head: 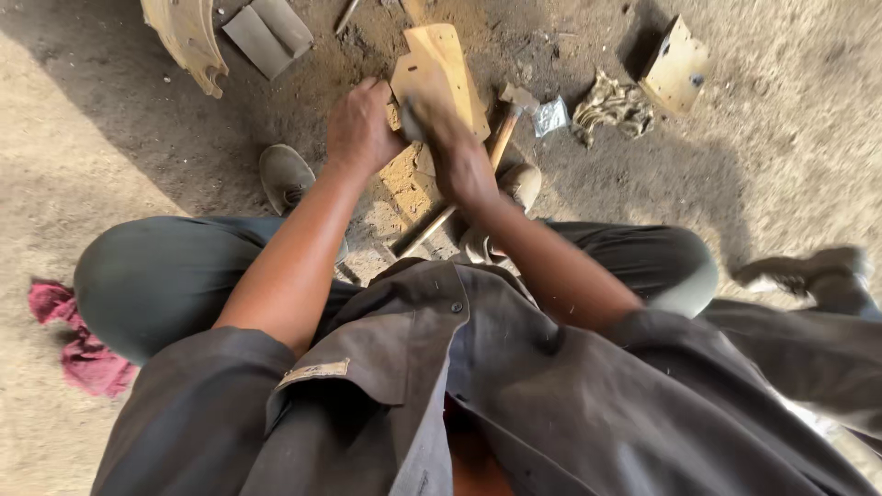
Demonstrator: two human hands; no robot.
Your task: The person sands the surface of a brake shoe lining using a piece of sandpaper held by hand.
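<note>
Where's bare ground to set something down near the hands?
Free: the sandy stretch left of the left shoe, above the red rag, and the ground right of the crumpled rag. Crowded: around both hands, with the tan plate and hammer.

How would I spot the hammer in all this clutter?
Start at the person's two hands, the left hand and right hand, on the pale wooden piece over the dirt floor. The hammer lies just below them. It alone has a long straight wooden handle and a grey metal head.
</note>
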